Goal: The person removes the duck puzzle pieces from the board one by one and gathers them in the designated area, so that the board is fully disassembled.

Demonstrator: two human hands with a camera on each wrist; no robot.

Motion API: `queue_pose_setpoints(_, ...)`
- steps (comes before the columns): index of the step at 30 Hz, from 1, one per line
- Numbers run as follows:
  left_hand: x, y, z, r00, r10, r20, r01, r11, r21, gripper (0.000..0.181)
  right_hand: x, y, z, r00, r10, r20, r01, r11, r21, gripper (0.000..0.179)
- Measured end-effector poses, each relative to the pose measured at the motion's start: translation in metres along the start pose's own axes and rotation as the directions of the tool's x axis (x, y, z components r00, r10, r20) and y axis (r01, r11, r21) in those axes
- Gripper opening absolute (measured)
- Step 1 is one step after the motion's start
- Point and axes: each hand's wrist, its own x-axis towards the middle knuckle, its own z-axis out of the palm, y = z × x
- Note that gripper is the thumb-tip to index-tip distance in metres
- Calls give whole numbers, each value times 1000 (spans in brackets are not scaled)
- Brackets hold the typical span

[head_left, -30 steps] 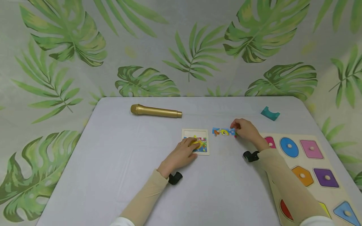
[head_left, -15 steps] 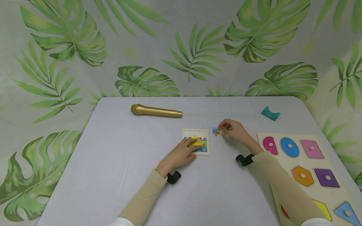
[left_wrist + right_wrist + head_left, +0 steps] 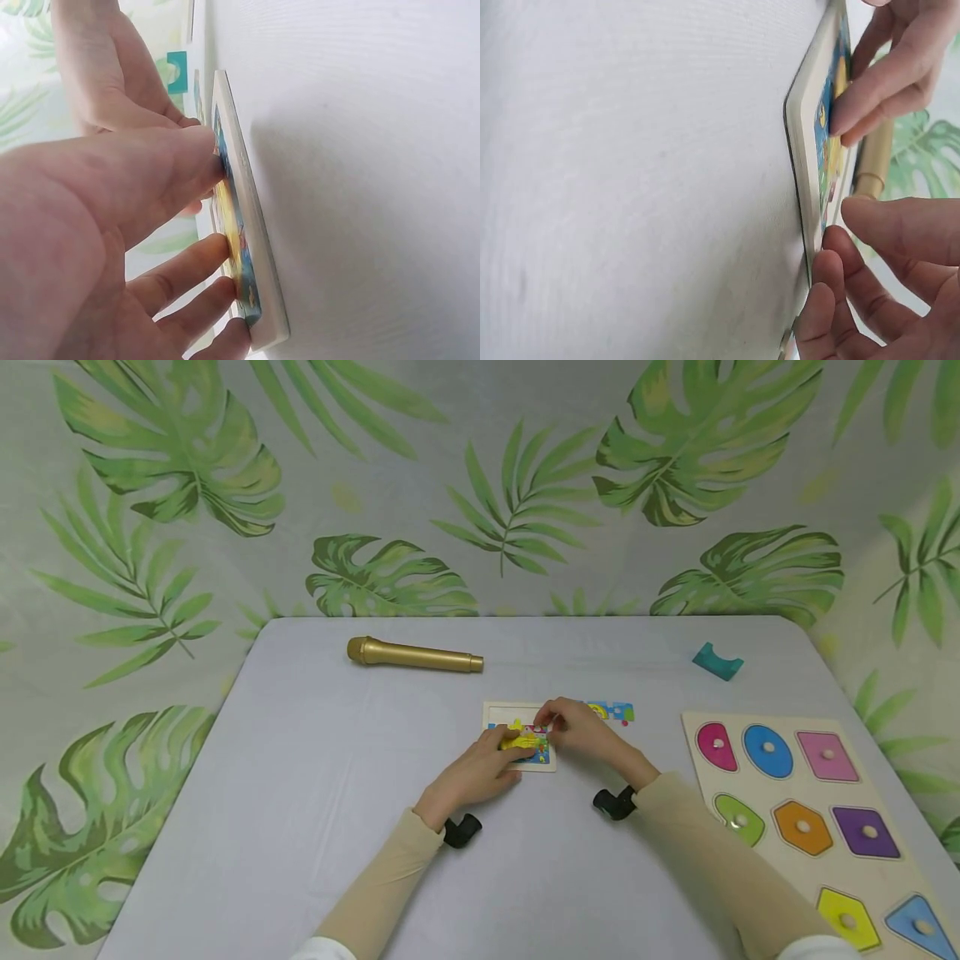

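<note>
A small picture puzzle in a pale wooden tray (image 3: 517, 704) lies mid-table, with blue, pink and yellow pieces in its lower part and a bare strip along its top. My left hand (image 3: 480, 770) rests on it, fingers spread over the yellow middle; in the left wrist view its fingertips (image 3: 217, 247) touch the picture. At the tray's right edge is my right hand (image 3: 588, 731), thumb and fingers bent loosely by the rim; no piece shows between them. Loose puzzle pieces (image 3: 621, 711) lie just beyond this hand, which hides their left end.
A gold toy microphone (image 3: 415, 657) lies at the back left. A teal curved block (image 3: 717, 662) sits at the back right. On the right is a shape board (image 3: 765, 785) with coloured knobbed pieces, partly under my right forearm. A leaf-print cloth hangs behind the table.
My right hand has moved left from the loose pieces' right end, along them, to the tray's right edge. The right end of the loose pieces now shows. My left hand stays on the puzzle.
</note>
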Motion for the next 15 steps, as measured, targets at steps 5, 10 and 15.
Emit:
queue_pose_setpoints(5, 1, 0, 0, 1000, -2, -12, 2, 1000, 4, 39, 2, -2, 4, 1000, 17, -18, -18, 1000, -16, 24)
queue_pose_setpoints(10, 2, 3, 0, 1000, 3, -20, -3, 1000, 14, 37, 4, -2, 7, 999, 20, -35, -19, 1000, 6, 26)
queue_pose_setpoints(15, 1, 5, -1, 1000, 1, -19, -1, 1000, 23, 36, 5, -1, 8, 999, 5, -42, -4, 1000, 17, 26)
